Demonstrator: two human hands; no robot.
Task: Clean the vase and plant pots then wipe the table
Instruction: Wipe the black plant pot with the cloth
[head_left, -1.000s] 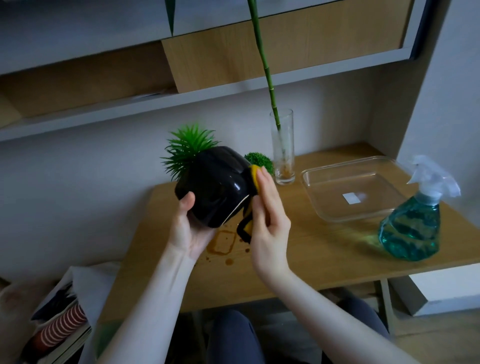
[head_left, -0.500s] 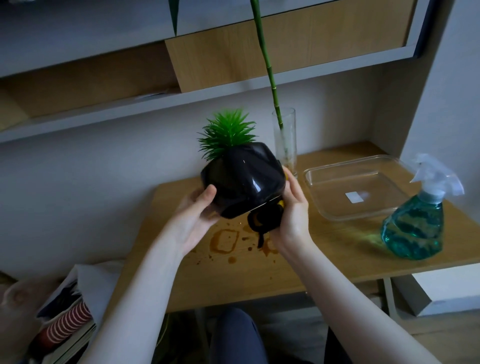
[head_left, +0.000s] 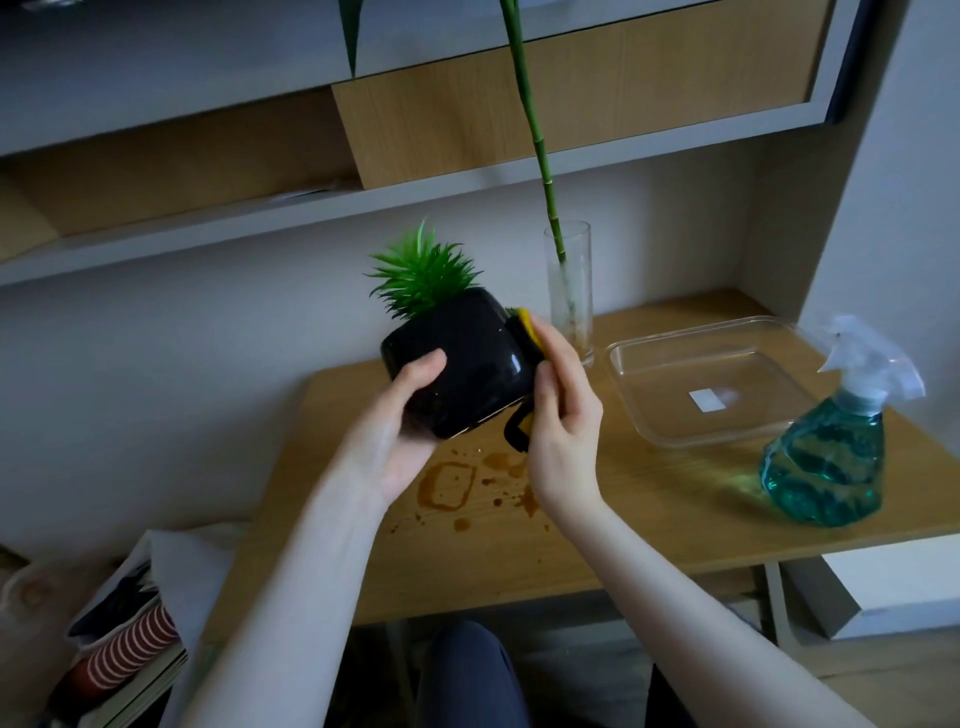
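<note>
I hold a glossy black plant pot with a spiky green plant above the wooden table, tilted to the left. My left hand grips its underside, thumb on the front face. My right hand presses a yellow-and-black cloth against the pot's right side. A tall glass vase with a green bamboo stalk stands behind on the table. Brown stains mark the tabletop below the pot.
A clear glass tray lies at the right, and a teal spray bottle stands near the right front edge. Shelves hang above. A bag with striped cloth sits on the floor at left.
The pot has tipped back to the left from upright. My right hand moved from under the pot up to its right side with the cloth.
</note>
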